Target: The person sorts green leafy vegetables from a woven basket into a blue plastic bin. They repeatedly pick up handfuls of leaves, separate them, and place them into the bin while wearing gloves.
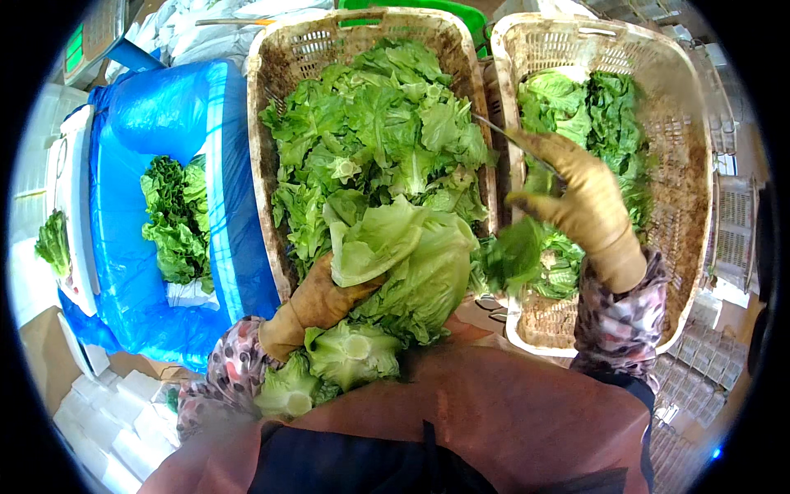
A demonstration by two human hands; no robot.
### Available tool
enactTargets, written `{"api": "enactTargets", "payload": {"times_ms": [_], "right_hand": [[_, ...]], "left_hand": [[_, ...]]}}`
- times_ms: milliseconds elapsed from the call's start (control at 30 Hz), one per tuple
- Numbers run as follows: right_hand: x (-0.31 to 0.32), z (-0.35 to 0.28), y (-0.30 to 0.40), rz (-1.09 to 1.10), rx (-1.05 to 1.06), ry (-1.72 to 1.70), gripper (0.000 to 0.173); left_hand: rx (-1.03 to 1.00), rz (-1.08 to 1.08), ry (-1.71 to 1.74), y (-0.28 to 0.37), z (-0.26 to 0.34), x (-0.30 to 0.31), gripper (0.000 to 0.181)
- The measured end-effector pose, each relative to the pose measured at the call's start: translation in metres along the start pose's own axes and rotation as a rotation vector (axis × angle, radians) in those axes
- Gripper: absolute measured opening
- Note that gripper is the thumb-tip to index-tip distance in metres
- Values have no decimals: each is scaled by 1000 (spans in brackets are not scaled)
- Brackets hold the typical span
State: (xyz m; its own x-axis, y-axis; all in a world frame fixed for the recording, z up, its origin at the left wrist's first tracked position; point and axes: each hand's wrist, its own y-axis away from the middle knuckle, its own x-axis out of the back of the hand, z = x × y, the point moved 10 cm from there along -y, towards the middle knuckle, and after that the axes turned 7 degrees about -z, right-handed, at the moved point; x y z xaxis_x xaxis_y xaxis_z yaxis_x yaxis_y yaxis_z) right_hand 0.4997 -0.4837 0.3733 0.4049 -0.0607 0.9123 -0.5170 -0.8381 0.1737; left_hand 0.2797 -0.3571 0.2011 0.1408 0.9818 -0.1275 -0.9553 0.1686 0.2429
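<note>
My left hand [321, 302], in a stained tan glove, holds a pale green lettuce head [410, 253] over the near end of the middle crate. Two trimmed lettuce heads [353, 349] rest between that forearm and the apron, cut stem ends facing up. My right hand [577, 191], gloved alike, is raised over the gap between the crates. A thin knife [494, 126] is in it, the blade pointing to the far left and the handle mostly hidden by the glove. Below that hand hangs a motion-blurred loose green leaf [515, 256]; whether they touch, I cannot tell.
Lettuce heads and leaves fill the dirty white plastic crate [262, 185] ahead. Another crate [679, 204], on the right, holds more greens along its left side. A blue-plastic-lined box [123, 179] with lettuce stands left, beside white foam boxes [117, 401]. A green tub [457, 15] is behind.
</note>
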Motion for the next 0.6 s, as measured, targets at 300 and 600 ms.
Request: {"api": "enactTargets", "payload": {"times_ms": [300, 600], "right_hand": [[-79, -20, 38, -1, -79, -395, 73], [-138, -21, 99, -35, -56, -626, 71]], "left_hand": [[202, 348, 1060, 22, -42, 19, 80], [-361, 450, -419, -31, 70, 32, 58]]}}
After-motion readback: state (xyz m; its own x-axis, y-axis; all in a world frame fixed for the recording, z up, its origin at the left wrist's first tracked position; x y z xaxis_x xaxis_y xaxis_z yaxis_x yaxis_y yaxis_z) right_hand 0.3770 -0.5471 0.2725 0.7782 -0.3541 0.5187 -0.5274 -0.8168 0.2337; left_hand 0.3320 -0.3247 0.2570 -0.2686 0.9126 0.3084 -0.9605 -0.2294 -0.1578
